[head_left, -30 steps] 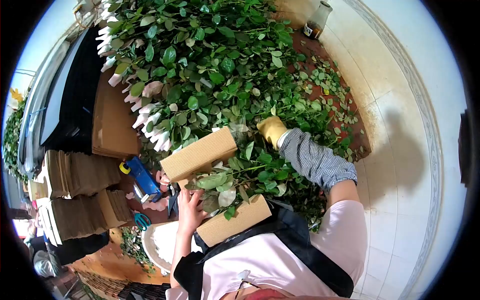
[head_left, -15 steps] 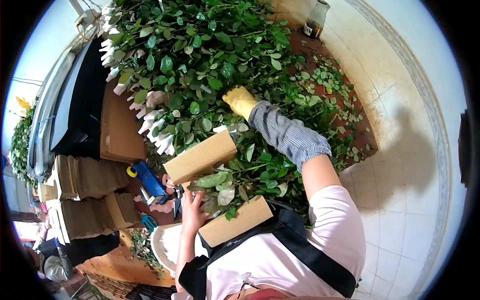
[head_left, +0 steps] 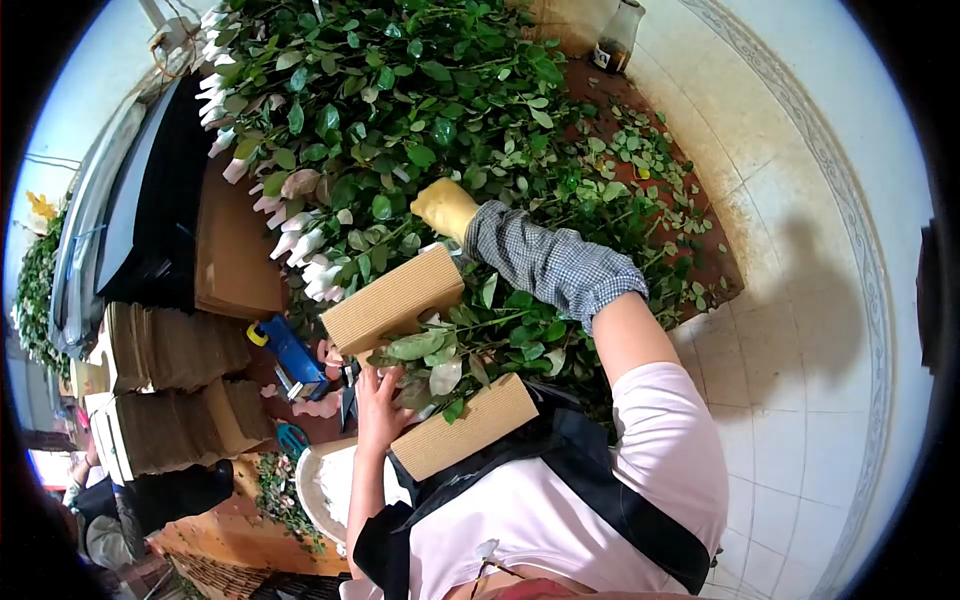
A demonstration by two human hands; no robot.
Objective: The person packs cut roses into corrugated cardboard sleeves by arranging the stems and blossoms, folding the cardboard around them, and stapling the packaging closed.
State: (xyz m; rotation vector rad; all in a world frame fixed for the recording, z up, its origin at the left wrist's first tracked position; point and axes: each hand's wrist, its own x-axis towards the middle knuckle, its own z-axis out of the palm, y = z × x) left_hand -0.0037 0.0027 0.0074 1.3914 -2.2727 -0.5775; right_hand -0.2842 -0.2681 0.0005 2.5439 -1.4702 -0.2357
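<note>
White-capped flower stems with dense green leaves (head_left: 400, 110) cover the table. My right hand (head_left: 446, 209), in a yellow glove with a checked sleeve, is closed among the leaves; what its fingers hold is hidden. Near my body, a corrugated cardboard wrap (head_left: 465, 427) lies folded open around a leafy bunch (head_left: 500, 335), its other flap (head_left: 393, 300) on the far side. My bare left hand (head_left: 381, 408) rests at the wrap's left end, fingers spread on the cardboard beside the leaves.
Stacks of cardboard (head_left: 160, 430) stand at the left, near a blue tape dispenser (head_left: 292, 352) and teal scissors (head_left: 292, 438). A white-lined basket (head_left: 325, 490) is below. A glass bottle (head_left: 617, 38) stands at the far corner. Another person (head_left: 110, 535) is at the lower left.
My right hand has moved left and away from my body over the leaves, from beside the stems to beyond the far flap. My left hand has stayed by the cardboard.
</note>
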